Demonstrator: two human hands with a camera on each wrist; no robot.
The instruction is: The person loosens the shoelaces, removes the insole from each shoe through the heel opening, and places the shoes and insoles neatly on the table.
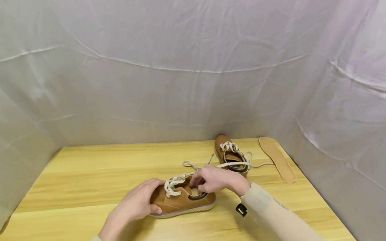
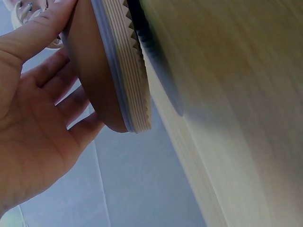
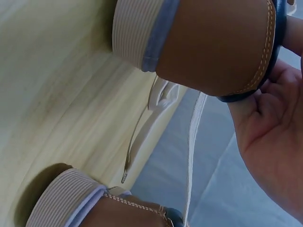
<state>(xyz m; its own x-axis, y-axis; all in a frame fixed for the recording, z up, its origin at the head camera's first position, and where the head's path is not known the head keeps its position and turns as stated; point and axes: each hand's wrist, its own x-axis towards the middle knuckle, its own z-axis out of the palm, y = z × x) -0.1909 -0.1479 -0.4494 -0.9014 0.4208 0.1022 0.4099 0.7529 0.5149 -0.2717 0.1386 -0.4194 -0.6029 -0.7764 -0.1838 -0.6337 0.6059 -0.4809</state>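
A brown lace-up shoe with a pale ridged sole stands on the wooden table, toe to the left. My left hand holds its toe end, thumb on the near side and fingers on the far side. In the left wrist view, that hand lies along the brown upper. Curled fingers of my right hand reach into the shoe's opening, by a light tan patch inside. In the right wrist view the dark heel collar covers the fingertips, so what they pinch is hidden.
A second brown shoe stands behind to the right, toe pointing away. A tan insole lies at the table's right edge. Loose pale laces run between the two shoes. Grey cloth walls enclose the back and sides.
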